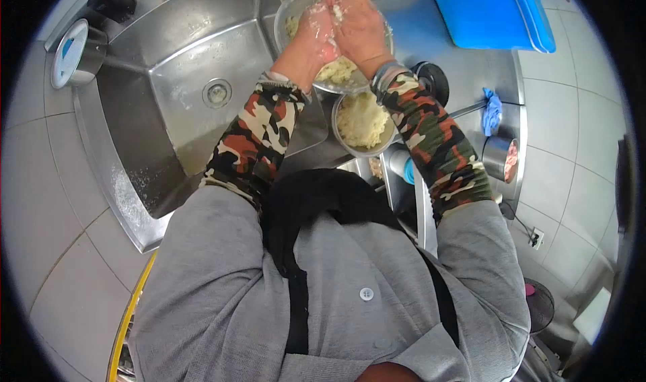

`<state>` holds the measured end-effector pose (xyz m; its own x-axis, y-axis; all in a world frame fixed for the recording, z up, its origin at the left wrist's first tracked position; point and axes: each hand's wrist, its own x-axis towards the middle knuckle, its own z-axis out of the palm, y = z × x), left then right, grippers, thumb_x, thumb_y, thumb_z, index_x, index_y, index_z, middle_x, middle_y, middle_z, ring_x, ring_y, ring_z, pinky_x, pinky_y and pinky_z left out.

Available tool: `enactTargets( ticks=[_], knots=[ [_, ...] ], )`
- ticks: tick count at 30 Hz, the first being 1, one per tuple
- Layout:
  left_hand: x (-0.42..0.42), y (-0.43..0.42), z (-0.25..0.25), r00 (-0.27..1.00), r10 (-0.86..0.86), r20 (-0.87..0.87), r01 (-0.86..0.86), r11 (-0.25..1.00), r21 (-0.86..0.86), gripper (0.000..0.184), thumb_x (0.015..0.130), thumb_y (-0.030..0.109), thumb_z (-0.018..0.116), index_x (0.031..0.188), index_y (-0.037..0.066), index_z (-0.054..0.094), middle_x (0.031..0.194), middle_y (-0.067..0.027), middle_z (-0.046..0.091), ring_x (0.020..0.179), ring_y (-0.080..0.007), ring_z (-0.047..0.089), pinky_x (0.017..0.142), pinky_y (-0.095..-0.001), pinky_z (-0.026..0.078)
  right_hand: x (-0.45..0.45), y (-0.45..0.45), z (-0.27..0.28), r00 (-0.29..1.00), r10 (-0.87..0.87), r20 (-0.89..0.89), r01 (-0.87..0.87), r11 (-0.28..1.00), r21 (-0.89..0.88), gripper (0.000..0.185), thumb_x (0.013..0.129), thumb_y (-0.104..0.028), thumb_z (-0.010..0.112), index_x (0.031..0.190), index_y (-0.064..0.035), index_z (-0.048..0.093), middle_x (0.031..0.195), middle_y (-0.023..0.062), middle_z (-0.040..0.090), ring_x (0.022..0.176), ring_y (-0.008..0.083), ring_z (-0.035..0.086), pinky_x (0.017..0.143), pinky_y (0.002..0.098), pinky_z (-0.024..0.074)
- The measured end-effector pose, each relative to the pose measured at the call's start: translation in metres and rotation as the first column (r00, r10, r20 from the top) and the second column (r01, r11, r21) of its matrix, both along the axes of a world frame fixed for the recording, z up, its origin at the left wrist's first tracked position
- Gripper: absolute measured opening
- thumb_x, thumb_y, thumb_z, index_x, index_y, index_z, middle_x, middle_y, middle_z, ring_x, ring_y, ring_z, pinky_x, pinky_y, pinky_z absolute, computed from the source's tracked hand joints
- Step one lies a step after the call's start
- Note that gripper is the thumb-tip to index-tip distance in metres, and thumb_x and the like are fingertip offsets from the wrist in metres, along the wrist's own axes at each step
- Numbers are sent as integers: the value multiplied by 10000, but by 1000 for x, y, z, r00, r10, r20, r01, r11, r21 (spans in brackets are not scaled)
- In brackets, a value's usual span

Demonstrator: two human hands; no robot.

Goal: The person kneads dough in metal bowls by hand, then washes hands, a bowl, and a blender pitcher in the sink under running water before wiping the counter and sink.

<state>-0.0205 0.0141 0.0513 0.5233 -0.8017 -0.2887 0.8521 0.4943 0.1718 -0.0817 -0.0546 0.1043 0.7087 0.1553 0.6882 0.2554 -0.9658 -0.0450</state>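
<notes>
Over a large clear bowl (279,28), my left hand (313,35) and my right hand (358,28) are pressed together, palm towards palm. Sticky white bits cling to the fingers of both. A little pale mash shows between them; how much they enclose is hidden. More pale yellowish mash (336,71) lies in the bowl under my wrists. Closer to my body stands a second round tub (335,127), filled with similar pale, crumbly mash (362,121).
A steel sink (202,52) with a drain is on the left, a pot (94,52) at its far-left rim. To the right are a blue folder-like object (494,12), a black round object (431,82), a crumpled blue cloth (492,113) and a metal container (498,156) with pinkish contents.
</notes>
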Motion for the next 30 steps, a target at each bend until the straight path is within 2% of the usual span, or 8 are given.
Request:
enactTargets(
  ticks=[5,12,17,18,19,22,26,30],
  knots=[
    [-1,1,-32,845,-70,530,183,969,-163,465,927,375,553,1251,44,508,1236,-161,570,1102,-195,556,982,-383,433,-4,-6,-26,996,-8,-94,15,997,77,303,885,-142,548,1136,15,610,1202,205,597,1138,379,552,1010,458,417],
    [-13,7,-10,987,-50,151,12,971,239,293,997,278,429,1195,96,547,1191,-69,600,1056,-242,602,922,-439,501,-19,9,-17,987,-35,-156,72,968,242,309,852,-131,570,1117,23,606,1157,231,601,1062,385,575,924,473,447],
    [-19,5,-6,992,-33,125,33,999,4,284,991,254,432,1179,83,558,1180,-58,614,1071,-257,593,952,-424,474,-23,-3,-46,911,-63,-408,231,896,378,591,1012,-448,266,1460,-70,341,1571,181,141,1440,431,76,1135,555,-41],
    [-15,6,-7,990,-42,136,42,999,4,284,991,254,432,1179,83,558,1180,-58,614,1071,-257,593,952,-424,474,-18,0,-39,883,-370,-288,334,927,-168,626,991,-358,447,1488,-37,242,1465,215,365,1286,323,450,1079,447,328],
    [-9,7,-8,991,-54,124,37,991,131,277,987,255,434,1156,78,562,1137,-70,621,1023,-263,599,903,-434,486,-18,-2,-30,885,-375,-275,342,926,-162,626,991,-358,447,1488,-37,242,1465,215,365,1286,323,450,1079,447,328],
    [6,29,-29,992,-49,117,26,981,193,264,979,259,433,1111,72,565,1047,-90,621,921,-263,599,803,-442,500,-12,-28,-22,990,40,-139,102,487,867,437,984,-283,516,1285,34,525,1257,115,585,1187,187,532,995,285,412],
    [-4,42,-28,995,-92,34,90,994,68,248,966,257,436,1076,63,545,904,-109,589,784,-263,565,701,-439,489,-17,-67,-40,867,198,-457,498,-337,799,195,962,-147,526,980,24,618,933,103,636,925,209,627,778,294,540],
    [-46,44,-4,973,-206,108,197,976,90,295,959,276,470,1135,46,526,900,-111,594,820,-268,582,752,-423,504,-38,-77,-28,918,171,-358,396,-471,788,189,949,-105,516,1007,60,587,964,153,636,926,262,641,782,321,571]
  ],
)
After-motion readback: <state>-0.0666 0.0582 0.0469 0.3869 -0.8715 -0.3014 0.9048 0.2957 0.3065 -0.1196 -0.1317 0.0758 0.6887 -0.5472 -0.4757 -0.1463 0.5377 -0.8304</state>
